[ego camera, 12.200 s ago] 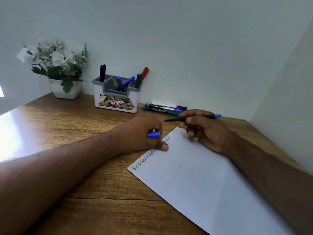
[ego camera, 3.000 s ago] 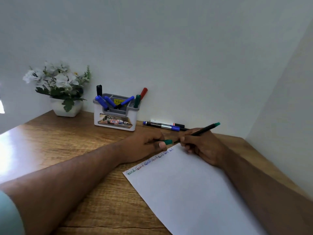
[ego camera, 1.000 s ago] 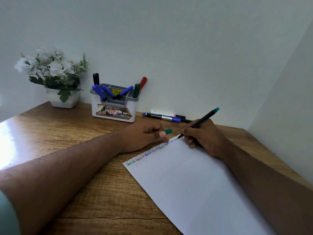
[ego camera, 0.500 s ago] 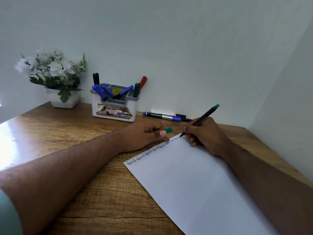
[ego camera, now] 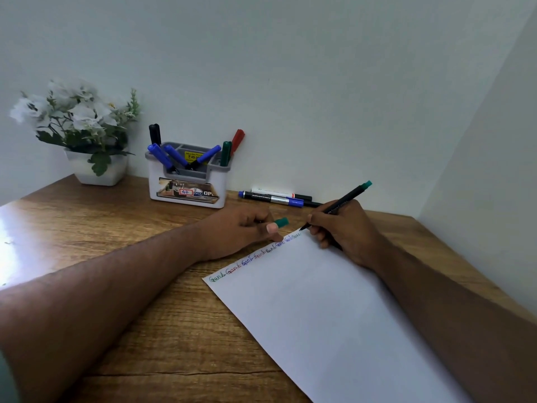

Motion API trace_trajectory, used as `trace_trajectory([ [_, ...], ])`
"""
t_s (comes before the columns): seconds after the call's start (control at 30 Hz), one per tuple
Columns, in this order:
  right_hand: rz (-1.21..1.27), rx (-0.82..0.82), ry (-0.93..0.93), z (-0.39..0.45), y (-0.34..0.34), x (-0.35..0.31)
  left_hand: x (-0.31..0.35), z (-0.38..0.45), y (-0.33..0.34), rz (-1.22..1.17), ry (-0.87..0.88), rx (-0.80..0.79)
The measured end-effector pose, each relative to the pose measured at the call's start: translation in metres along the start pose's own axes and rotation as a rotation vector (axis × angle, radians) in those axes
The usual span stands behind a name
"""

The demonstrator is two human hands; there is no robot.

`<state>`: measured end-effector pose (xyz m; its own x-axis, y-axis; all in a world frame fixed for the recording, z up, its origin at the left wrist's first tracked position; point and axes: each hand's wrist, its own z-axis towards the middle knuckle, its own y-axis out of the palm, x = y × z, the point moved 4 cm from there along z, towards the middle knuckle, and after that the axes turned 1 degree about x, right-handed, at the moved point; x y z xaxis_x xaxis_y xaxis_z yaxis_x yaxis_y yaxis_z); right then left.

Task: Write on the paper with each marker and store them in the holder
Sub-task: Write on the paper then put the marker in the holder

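My right hand (ego camera: 344,228) pinches the pen (ego camera: 338,203), tip on the paper (ego camera: 334,309); my left hand (ego camera: 244,231), just beside, pinches the cap (ego camera: 281,222).

Right hand (ego camera: 343,228) gripping a green-ended marker (ego camera: 337,206), tip at the far edge of the paper (ego camera: 334,309) beside a row of coloured words. Left hand (ego camera: 241,231) pinching a green cap (ego camera: 281,222) at that edge. Beyond, holder (ego camera: 186,184) with 6 markers, more lying beside it near the wall.
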<state>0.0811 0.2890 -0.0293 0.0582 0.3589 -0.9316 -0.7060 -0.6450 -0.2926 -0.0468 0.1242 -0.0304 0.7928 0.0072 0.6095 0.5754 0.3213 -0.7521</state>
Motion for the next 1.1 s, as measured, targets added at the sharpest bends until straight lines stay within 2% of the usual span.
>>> trace_trajectory([
  [0.27,0.001,-0.031,-0.013,0.000,0.000,-0.001,-0.001,0.001,0.000,-0.002,0.000,0.007],
  [0.43,0.271,0.145,-0.054,0.000,-0.017,-0.015,-0.001,0.001,-0.001,-0.009,0.013,0.010],
  [0.53,0.366,0.065,-0.089,-0.003,-0.015,-0.031,-0.002,0.001,-0.001,-0.004,0.009,-0.003],
  [0.77,0.387,-0.197,-0.072,-0.015,0.019,-0.046,0.001,-0.001,-0.002,-0.013,0.024,0.022],
  [1.0,0.410,-0.099,-0.050,-0.015,0.013,-0.040,0.004,-0.002,-0.002,-0.023,0.038,0.026],
  [1.1,0.381,-0.136,-0.066,-0.015,0.018,-0.036,0.002,-0.001,-0.002,0.011,0.050,0.024],
])
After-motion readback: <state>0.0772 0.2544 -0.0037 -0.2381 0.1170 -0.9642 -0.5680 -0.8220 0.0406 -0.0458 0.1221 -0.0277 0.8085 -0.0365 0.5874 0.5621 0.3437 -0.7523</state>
